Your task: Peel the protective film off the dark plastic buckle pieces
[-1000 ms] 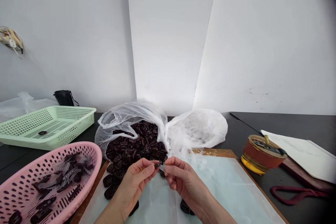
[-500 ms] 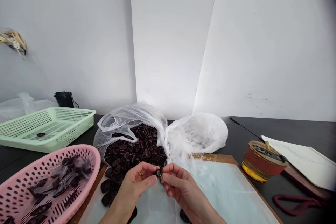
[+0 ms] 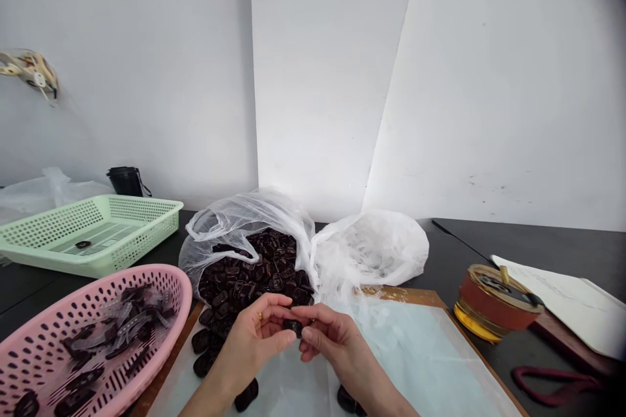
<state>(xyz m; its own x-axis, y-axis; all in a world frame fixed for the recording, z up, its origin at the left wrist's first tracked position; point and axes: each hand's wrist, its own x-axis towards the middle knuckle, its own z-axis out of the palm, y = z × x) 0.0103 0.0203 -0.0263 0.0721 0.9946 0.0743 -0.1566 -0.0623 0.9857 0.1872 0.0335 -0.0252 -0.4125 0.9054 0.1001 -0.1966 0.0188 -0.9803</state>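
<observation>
Between my two hands is a small dark brown glossy piece [image 3: 292, 326], rounded and plastic-looking; its exact kind is unclear. My left hand [image 3: 258, 332] grips it with thumb and fingers from the left, and my right hand [image 3: 336, 337] pinches its other end. Just behind the hands, a heap of similar dark pieces [image 3: 264, 267] spills out of a clear plastic bag [image 3: 288, 208]. Single dark pieces lie by my left wrist, and another dark piece [image 3: 346, 399] is partly hidden under my right wrist. Pale sheeting [image 3: 415, 352] on a brown board lies below.
At left stand a pink basket [image 3: 182, 300] with dark and clear strips and a green basket [image 3: 147, 234] holding one dark piece. A white bag [image 3: 374, 247] of clear scraps is behind. Tape rolls [image 3: 496, 303], an open notebook [image 3: 557, 293] and dark red scissors [image 3: 542, 391] are at right.
The dark piece has been turned between my fingers and shows a broader face. My left fingers have lifted slightly above it. The whole view has shifted a little.
</observation>
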